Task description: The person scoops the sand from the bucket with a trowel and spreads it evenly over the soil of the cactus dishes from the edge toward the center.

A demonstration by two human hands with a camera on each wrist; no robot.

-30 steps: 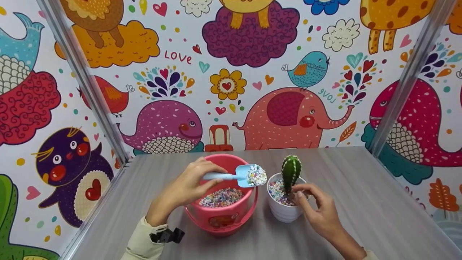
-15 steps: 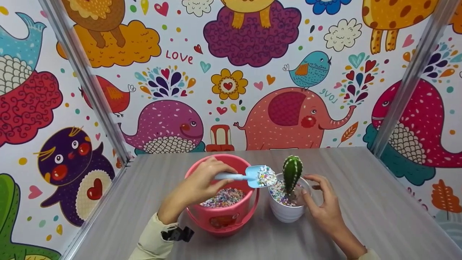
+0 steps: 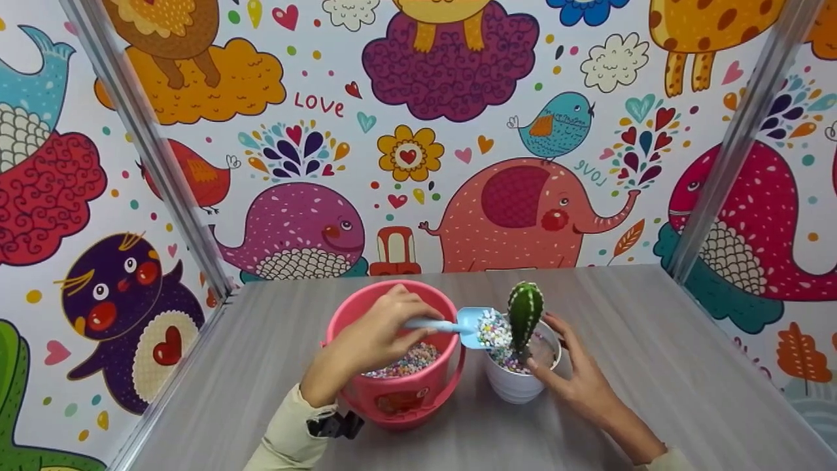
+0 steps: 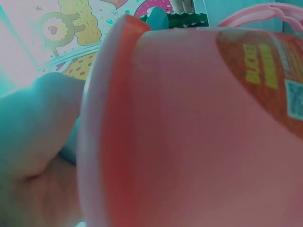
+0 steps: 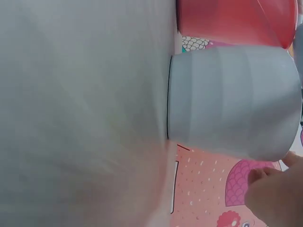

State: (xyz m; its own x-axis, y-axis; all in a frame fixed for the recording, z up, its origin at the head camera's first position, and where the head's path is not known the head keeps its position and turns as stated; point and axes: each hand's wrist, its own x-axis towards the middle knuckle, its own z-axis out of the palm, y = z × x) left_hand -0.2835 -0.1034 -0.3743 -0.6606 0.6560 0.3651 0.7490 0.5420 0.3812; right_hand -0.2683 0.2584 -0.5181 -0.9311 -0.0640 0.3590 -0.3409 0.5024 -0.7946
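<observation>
In the head view my left hand [image 3: 386,327] grips the handle of a light blue toy shovel [image 3: 467,320], its palm above the pink bucket [image 3: 399,399]. Small pale multicoloured beads [image 3: 494,329] fill the shovel's blade, which overlaps the left rim of a white flowerpot [image 3: 515,387]. A green cactus [image 3: 525,313] stands upright in that pot, with similar beads around its base. Thumb and fingers of my right hand [image 3: 582,373] hold the pot's right side at the rim. The left wrist view is mostly filled by the bucket's wall [image 4: 189,123], which hides the shovel's handle.
More beads [image 3: 409,361] lie inside the bucket, whose pink handle [image 3: 448,392] hangs down in front. Bucket and pot stand close together on a grey wood-grain table [image 3: 261,366]. Printed cartoon panels [image 3: 405,85] with metal posts [image 3: 157,144] enclose the back and sides.
My left hand has moved right, bringing the bead-filled shovel from over the bucket to the pot's rim. My right hand has shifted from near the cactus base to the pot's right rim.
</observation>
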